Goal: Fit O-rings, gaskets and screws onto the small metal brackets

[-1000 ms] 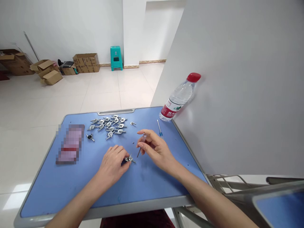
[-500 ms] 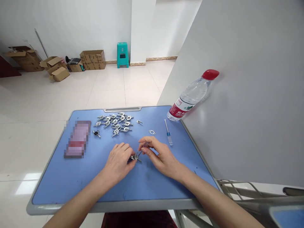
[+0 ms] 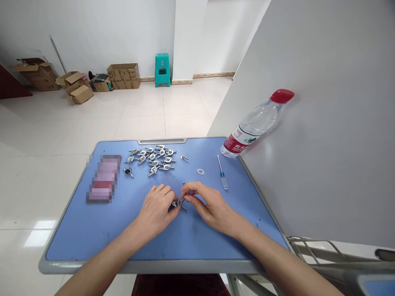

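My left hand (image 3: pixel 158 205) is closed on a small metal valve body (image 3: pixel 176 204), keeping it low over the blue table, its round opening facing up. In my right hand (image 3: pixel 210 205), thumb and forefinger pinch a slim tool (image 3: pixel 191 192) with a purplish handle and thin metal shaft. The shaft's tip is at the valve's opening; whether it touches is too small to tell. Beyond my right hand lies a flat metal plate (image 3: pixel 200 171) with holes. A screwdriver (image 3: pixel 223 180) with a clear and blue handle rests to the right.
Several similar metal valves (image 3: pixel 151 157) lie clustered at the table's back, with a valve with a black inside (image 3: pixel 127 172) to their left and a small lever (image 3: pixel 184 158) to their right. A pixelated purple object (image 3: pixel 104 179) lies left. A water bottle (image 3: pixel 247 137) leans against the grey panel (image 3: pixel 333 135).
The view has shifted slightly, moving the table things a little rightward in the picture. My right hand has lowered slightly with the tool. My left hand keeps its hold on the valve body.
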Demonstrator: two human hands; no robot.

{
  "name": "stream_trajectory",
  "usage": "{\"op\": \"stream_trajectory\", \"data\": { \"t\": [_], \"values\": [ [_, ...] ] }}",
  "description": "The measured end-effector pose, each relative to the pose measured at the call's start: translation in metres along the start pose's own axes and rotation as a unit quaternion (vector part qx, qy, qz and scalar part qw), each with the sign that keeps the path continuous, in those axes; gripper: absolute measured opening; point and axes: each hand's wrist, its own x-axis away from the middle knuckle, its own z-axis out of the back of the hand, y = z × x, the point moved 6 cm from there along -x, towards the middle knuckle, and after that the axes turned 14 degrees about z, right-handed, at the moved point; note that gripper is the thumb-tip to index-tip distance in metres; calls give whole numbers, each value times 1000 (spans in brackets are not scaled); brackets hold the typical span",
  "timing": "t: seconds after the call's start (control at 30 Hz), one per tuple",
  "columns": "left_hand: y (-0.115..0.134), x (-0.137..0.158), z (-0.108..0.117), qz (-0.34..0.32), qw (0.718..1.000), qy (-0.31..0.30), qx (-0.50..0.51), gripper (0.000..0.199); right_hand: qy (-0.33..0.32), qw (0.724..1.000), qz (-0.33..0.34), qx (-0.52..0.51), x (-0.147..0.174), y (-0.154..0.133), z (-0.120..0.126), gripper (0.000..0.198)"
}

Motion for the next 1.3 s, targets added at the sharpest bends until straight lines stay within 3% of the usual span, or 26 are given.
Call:
{"op": "stream_trajectory", "data": {
  "t": [0.17,0.33,0.43,0.63,0.83,1.03,1.2,1.3],
  "values": [
    [1,1,1,-6,1000,10,10,9,19,996,65,57,-2,-6,1,15],
    [2,1,2,-4,1000,16,3,9,-20,992,108,66,-4,-15,0,30],
    [2,1,2,-5,1000,13,3,10,-32,992,111,54,-3,-17,0,35],
    [2,1,2,-1,1000,6,4,12,60,986,84,128,0,-11,8,15],
    [2,0,3,2,1000,4,10,10,15,992,107,65,-4,-14,5,32],
    [2,1,2,4,1000,8,-4,11,61,983,116,125,-2,-13,6,27],
    [2,1,2,1,1000,13,0,9,17,987,140,78,-4,-19,4,40],
    [2,1,2,1,1000,18,-9,10,21,989,135,59,-3,-19,4,35]
  ]
}}
